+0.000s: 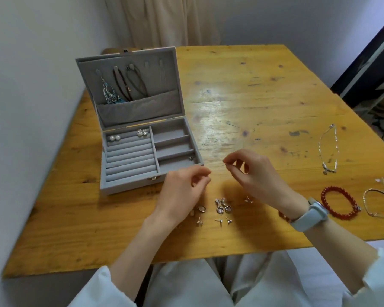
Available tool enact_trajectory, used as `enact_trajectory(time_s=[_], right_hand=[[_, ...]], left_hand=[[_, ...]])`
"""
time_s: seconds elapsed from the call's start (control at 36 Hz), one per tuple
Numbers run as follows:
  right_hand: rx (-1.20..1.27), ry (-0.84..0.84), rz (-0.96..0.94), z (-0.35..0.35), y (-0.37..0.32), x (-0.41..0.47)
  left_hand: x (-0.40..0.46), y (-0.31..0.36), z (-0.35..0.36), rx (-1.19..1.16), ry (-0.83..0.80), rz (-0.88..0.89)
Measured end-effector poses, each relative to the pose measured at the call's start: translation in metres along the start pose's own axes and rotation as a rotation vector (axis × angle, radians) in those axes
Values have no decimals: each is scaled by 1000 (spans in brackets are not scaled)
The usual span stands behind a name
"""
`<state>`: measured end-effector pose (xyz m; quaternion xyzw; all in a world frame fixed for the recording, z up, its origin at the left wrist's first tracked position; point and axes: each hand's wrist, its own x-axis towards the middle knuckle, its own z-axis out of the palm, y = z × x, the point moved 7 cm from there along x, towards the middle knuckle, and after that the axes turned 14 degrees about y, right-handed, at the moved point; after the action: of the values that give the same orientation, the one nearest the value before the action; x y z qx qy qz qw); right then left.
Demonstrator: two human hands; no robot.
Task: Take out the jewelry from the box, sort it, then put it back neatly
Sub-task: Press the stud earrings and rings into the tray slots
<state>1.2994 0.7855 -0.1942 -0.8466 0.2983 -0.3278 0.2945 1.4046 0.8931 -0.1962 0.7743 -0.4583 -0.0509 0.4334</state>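
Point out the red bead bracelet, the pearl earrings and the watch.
red bead bracelet [328,203]: head view, left arc of beads.
pearl earrings [114,138]: head view, between the two pearls.
watch [314,212]: head view, strap by the face.

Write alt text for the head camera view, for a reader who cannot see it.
Two hands, left hand and right hand, pinch something tiny above a wooden table, over small earrings lying loose. An open grey jewelry box stands to the left with necklaces hung in its lid; a red bead bracelet and chains lie to the right.
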Motion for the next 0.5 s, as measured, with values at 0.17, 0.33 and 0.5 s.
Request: enact_trajectory(time_s=[0.17, 0.33, 0.5], right_hand=[[47, -14, -82, 23, -31, 20], [86, -27, -132, 48, -48, 27], [84, -42, -116, 58, -47, 28]], left_hand=[[21, -33, -68, -51, 258, -102], [44, -76, -116, 252, 461, -155], [52, -89, -108, 439, 416, -108]])
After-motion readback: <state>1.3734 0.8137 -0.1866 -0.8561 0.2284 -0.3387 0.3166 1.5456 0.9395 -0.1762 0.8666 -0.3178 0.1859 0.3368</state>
